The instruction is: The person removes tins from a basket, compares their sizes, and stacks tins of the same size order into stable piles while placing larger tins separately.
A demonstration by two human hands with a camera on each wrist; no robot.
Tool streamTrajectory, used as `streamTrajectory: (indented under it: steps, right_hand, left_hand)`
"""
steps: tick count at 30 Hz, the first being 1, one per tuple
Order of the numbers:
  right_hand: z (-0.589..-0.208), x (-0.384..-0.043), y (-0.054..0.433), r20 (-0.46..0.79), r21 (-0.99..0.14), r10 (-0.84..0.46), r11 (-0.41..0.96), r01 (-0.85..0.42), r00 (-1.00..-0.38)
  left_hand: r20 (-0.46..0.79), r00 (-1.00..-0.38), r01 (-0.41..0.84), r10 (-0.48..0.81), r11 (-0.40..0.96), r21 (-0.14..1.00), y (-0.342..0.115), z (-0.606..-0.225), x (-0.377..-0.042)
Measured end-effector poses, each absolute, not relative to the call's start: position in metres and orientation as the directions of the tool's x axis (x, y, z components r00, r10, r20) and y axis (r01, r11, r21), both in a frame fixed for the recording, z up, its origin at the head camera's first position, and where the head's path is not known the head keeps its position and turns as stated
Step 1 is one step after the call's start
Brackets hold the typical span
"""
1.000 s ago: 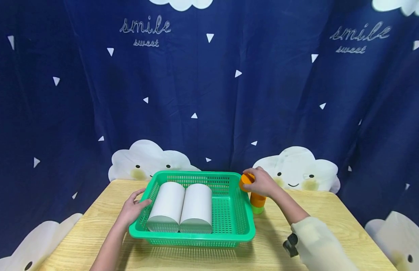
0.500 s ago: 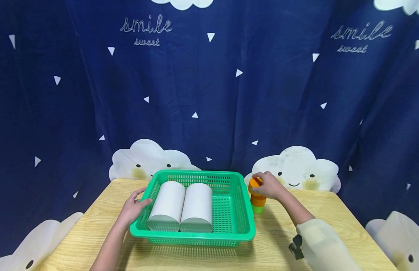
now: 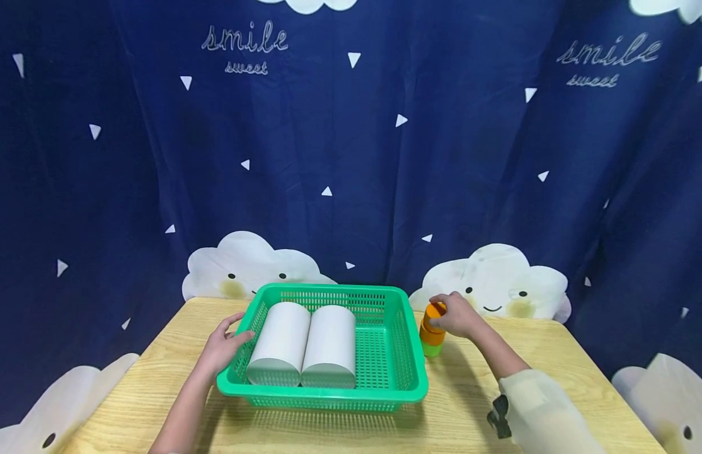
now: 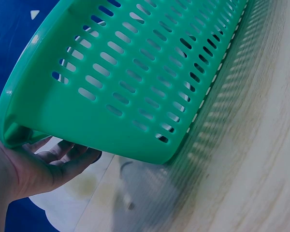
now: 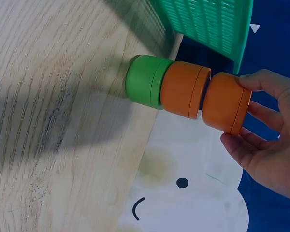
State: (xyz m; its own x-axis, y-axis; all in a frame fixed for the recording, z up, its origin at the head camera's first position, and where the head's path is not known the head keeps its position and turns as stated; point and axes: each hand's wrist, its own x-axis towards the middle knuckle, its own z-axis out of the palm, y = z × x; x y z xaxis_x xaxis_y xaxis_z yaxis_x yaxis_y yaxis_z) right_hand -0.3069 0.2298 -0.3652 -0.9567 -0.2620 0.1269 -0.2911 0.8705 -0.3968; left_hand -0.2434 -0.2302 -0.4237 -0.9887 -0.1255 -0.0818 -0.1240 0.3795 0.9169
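Observation:
My right hand (image 5: 270,130) pinches a small orange tub (image 5: 224,104), round with a seam near its top, between thumb and fingertips. It hovers just over a second orange tub (image 5: 184,89), with a narrow dark gap between the two in the right wrist view. That second tub rests on a bright green tub (image 5: 146,81), which stands on the table. My left hand (image 3: 226,345) holds the left rim of a green plastic basket (image 3: 322,396), thumb at the rim and fingers curled beneath it in the left wrist view. Two white cylinders (image 3: 280,340) lie side by side in the basket's left part.
The light wooden table (image 3: 470,403) carries the basket in its middle, and the tubs stand close beside the basket's right wall. Behind the table's back edge hangs a dark blue curtain (image 3: 351,157) with clouds and triangles. A pale sleeve (image 3: 544,410) covers my right forearm.
My right hand has carried the orange tub rightward and down, from beside the basket's right rim to right over the stacked tubs. The left hand keeps its place on the basket.

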Motion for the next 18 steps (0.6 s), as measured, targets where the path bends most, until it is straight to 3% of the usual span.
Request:
streamTrajectory:
  steps: [18]
  right_hand:
    - [-0.3691, -0.309, 0.2256, 0.131, -0.374, -0.264, 0.88, -0.294, -0.956]
  left_hand:
    - [-0.085, -0.988, -0.126, -0.127, 0.362, 0.924, -0.2291, -0.4232, -0.2416]
